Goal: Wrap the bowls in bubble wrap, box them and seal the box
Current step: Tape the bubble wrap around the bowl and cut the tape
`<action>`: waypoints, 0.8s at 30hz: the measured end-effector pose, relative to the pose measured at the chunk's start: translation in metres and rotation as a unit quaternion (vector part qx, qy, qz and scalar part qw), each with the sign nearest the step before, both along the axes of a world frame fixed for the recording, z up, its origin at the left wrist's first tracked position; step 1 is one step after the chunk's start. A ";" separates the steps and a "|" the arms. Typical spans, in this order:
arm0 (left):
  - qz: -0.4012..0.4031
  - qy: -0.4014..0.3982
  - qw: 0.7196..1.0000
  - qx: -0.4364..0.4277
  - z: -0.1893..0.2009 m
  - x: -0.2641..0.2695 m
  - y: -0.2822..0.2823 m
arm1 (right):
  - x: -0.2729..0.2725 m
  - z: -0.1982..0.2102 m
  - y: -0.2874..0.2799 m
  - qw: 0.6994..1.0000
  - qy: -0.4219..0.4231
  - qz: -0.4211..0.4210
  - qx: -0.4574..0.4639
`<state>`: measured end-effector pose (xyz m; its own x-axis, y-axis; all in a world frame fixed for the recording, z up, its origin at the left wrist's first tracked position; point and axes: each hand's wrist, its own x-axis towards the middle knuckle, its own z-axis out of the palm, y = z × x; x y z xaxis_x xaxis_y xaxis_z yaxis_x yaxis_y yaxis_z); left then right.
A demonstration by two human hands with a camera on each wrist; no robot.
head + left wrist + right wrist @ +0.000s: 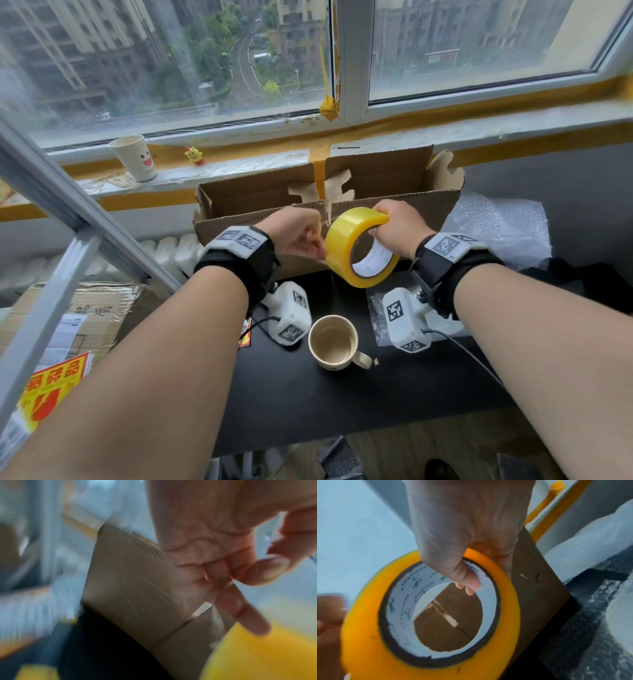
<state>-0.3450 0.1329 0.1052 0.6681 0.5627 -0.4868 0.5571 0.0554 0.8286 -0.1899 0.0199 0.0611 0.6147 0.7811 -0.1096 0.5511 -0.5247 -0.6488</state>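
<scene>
On the black table [291, 394], against the sill, stands the cardboard box [260, 219] with its top flaps up and unsealed; contents hidden from every view, so no telling whether any wrapped bowl is inside. No bowl visible anywhere. Held above the box's near wall, upright on edge: the roll of yellow tape [356, 246], gripped by the right hand [397, 229], thumb hooked through the white core and fingers [503, 562] curled over the outer rim. Beside it the left hand [298, 236], curled, thumb and fingertips [267, 572] pinched together at the roll's left edge, seemingly picking at the tape's free end; whether any tape is actually caught between them cannot be told through the blur. Lying loose to the right of the box, a sheet of bubble wrap [496, 226], with a smaller piece nearer the table edge. Standing unwrapped on the near part of the table, a cream mug [334, 341]. Judged from this: sealing stage just starting, no strip yet drawn or stuck down. Left to do: closing the flaps, laying tape over the seam, pressing it flat. Wrapping and boxing possibly done, but unconfirmed.
</scene>
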 end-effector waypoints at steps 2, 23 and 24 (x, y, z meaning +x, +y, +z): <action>0.003 -0.081 0.996 -0.033 0.001 -0.005 0.008 | 0.006 0.003 -0.002 1.000 0.017 -0.005 0.005; -0.060 -0.011 0.992 0.110 0.014 0.021 0.010 | -0.011 0.028 -0.006 0.987 -0.079 0.142 -0.014; -0.057 -0.018 0.990 0.130 0.013 0.021 0.007 | -0.010 0.026 -0.008 0.987 -0.077 0.140 -0.013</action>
